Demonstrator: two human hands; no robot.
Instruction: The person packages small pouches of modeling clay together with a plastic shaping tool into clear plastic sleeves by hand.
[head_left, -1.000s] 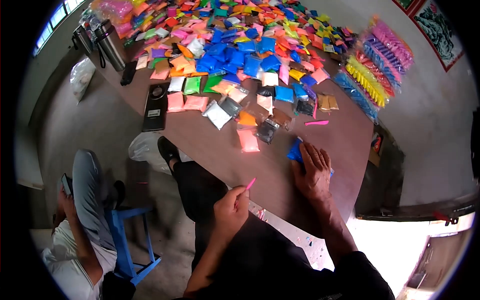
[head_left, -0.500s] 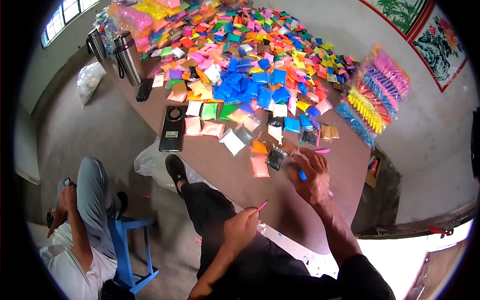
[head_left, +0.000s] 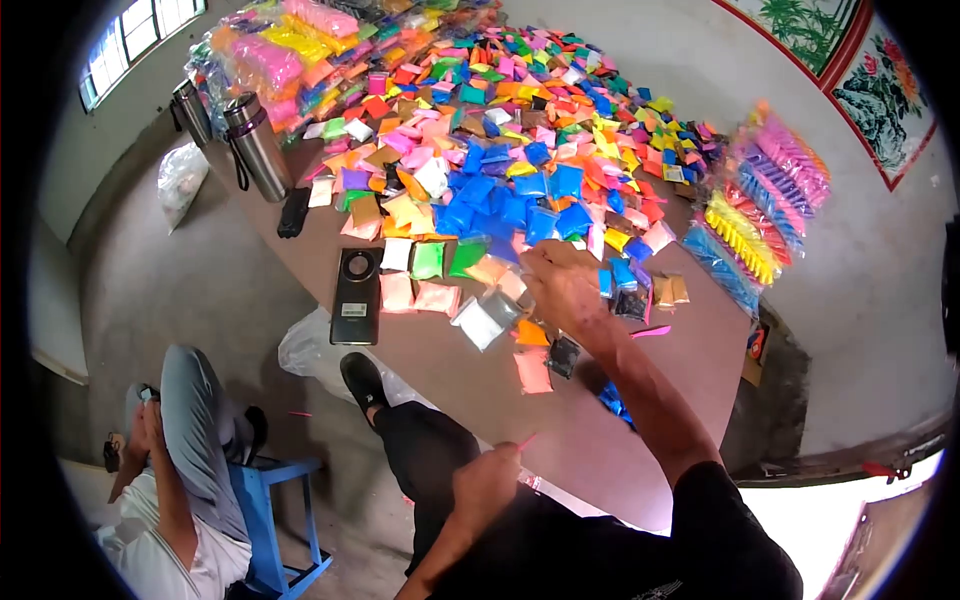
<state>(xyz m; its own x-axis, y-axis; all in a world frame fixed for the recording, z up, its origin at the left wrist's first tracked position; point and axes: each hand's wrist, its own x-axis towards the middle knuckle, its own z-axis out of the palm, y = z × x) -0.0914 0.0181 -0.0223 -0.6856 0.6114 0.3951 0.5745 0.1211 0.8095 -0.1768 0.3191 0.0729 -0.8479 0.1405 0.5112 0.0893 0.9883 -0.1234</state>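
My left hand (head_left: 487,487) is closed around a thin pink stick (head_left: 527,440), whose tip pokes out above the fingers near the table's front edge. Farther in, my right hand (head_left: 566,287) reaches over the small colored packets. Its fingertips are blurred against them, beside the blue packets (head_left: 500,205), so whether they grip one is unclear. Below my right forearm lies a blue packet (head_left: 615,402), partly covered. Close by are a black packet (head_left: 564,356), a salmon packet (head_left: 533,370), a white packet (head_left: 476,324) and a pink plastic piece (head_left: 652,331).
A large heap of packets covers the back of the table (head_left: 440,375). A phone (head_left: 356,298), a black case (head_left: 293,212) and steel flasks (head_left: 257,146) stand along the left. Bagged colored tools (head_left: 750,215) lie at right. Another person sits left near a blue stool (head_left: 262,500).
My right hand has moved away from the near right of the table, up and left to the packets. The blue packet there shows more. My left hand keeps the pink stick.
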